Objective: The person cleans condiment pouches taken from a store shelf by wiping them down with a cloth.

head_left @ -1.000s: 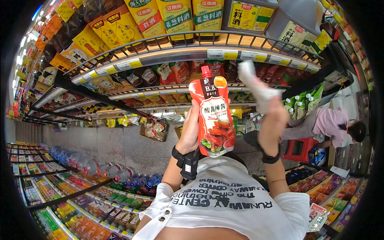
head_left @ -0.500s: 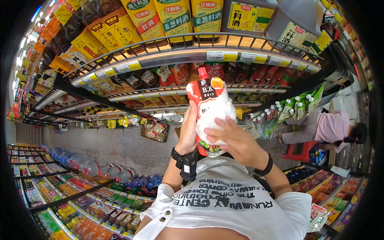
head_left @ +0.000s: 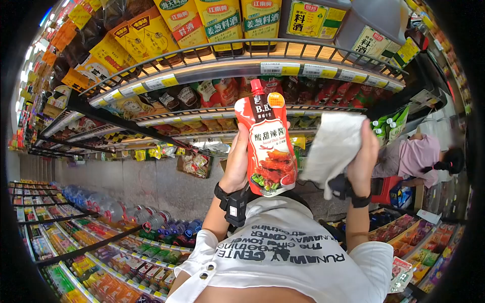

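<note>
My left hand [head_left: 236, 164] grips a red sauce pouch [head_left: 273, 151] by its left side, with the red cap up and the printed front facing me. To the right, my right hand [head_left: 362, 164] holds a white cloth [head_left: 333, 144], which hangs down from the fingers. A gap separates the cloth from the pouch. Both wrists wear black bands, and the left one carries a small device.
Ahead runs a wire-edged shelf [head_left: 242, 65] of bottles, with pouches on the tier below. A person in pink [head_left: 419, 156] is at the right by a red stool [head_left: 384, 189]. An open carton [head_left: 194, 165] lies on the floor. Stocked shelves stand behind me.
My right hand brought the cloth onto the pouch front, then moved away to the right with it. The pouch stays in my left hand. The person in pink has shifted slightly.
</note>
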`<state>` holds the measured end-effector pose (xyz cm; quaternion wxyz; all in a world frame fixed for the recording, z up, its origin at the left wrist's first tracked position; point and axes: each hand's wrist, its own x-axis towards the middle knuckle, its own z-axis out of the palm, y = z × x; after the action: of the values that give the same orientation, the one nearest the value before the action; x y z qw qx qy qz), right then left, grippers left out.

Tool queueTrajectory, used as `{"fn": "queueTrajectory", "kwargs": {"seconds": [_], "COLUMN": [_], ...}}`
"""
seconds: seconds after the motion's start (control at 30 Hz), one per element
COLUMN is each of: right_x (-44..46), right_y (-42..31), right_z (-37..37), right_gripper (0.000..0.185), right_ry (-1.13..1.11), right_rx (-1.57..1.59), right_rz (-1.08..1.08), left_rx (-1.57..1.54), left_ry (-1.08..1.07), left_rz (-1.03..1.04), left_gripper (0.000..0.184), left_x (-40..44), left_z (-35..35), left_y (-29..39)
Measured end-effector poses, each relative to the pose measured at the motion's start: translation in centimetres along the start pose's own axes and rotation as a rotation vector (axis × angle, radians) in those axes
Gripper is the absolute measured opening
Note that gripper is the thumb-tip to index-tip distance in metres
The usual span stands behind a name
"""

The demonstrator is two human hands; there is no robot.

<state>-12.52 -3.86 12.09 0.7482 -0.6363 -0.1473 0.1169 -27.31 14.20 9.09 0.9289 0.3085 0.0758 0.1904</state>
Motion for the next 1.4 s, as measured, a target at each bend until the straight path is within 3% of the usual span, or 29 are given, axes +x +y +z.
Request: {"fn": "queueTrajectory", "kwargs": {"seconds": [0.1,0.17,0.27,0.37,0.4,0.47,0.57,0.77,0.87,0.93,1.0,1.03,1.1,1.17,1.23,1.33,1.4], "right_x": [1.3,0.8,-0.4,-1.5,-1.8,-2.3,-3.4,-5.7,-4.6,-3.1,-1.1,-0.1,1.8,1.9,0.7,0.3,0.2], "right_y": [-2.0,-2.5,-1.7,1.1,1.3,1.4,1.6,2.0,2.1,2.3,2.8,0.7,-0.6,-1.2,-1.6,-0.8,0.8], "right_z": [1.0,2.8,6.6,8.9,8.7,7.4,5.4,3.0,1.6,-1.1,-1.4,-0.6,-0.6,0.9,3.2,7.2,8.8], "right_gripper": [0.038,0.041,0.036,0.036,0.036,0.044,0.048,0.050,0.024,0.022,0.029,0.035,0.039,0.040,0.039,0.030,0.034], "right_ry": [-0.025,-0.006,-0.304,-0.606,-0.607,-0.921,-1.087,-1.054,-1.129,-0.949,-0.390,-0.276,-0.104,0.011,-0.049,-0.439,-0.760], "right_rx": [-0.088,-0.225,-0.451,-0.738,-0.734,-0.639,-0.642,-0.540,-0.376,-0.469,-0.443,-0.312,-0.224,-0.253,-0.344,-0.750,-0.726], "right_rz": [-0.149,-0.130,-0.375,-0.750,-0.750,-0.530,-0.500,-0.453,-0.340,0.015,-0.145,-0.055,-0.084,-0.297,-0.355,-0.802,-0.847], "left_rx": [-0.003,-0.016,-0.027,0.037,0.068,0.075,0.061,0.070,0.117,0.137,0.117,0.095,0.071,0.044,0.067,0.108,0.131], "left_ry": [0.004,0.008,0.005,0.148,0.188,0.238,0.231,0.122,0.138,0.183,0.158,0.136,0.119,0.107,0.127,0.159,0.215], "left_rz": [-0.009,-0.020,-0.032,-0.010,0.030,0.069,0.054,0.096,0.107,0.108,0.090,0.075,0.058,0.044,0.022,0.030,0.044], "left_gripper": [0.058,0.058,0.056,0.055,0.054,0.054,0.055,0.056,0.056,0.056,0.055,0.055,0.055,0.055,0.054,0.053,0.052], "left_x": [-0.2,-0.4,-0.7,-1.2,-1.3,-1.5,-1.7,-1.0,-0.7,-0.6,-0.4,-0.4,-0.3,-0.3,-0.2,-0.4,-0.6], "left_z": [0.0,-0.1,0.0,0.3,0.0,-0.9,-2.2,-2.2,-2.2,-2.1,-2.0,-1.9,-1.6,-1.5,-1.2,0.1,1.0], "left_y": [-0.3,-0.5,-0.8,-0.7,-0.6,-0.4,-0.6,-0.2,-0.5,-0.8,-0.7,-0.6,-0.5,-0.7,-1.0,-1.1,-1.2]}}
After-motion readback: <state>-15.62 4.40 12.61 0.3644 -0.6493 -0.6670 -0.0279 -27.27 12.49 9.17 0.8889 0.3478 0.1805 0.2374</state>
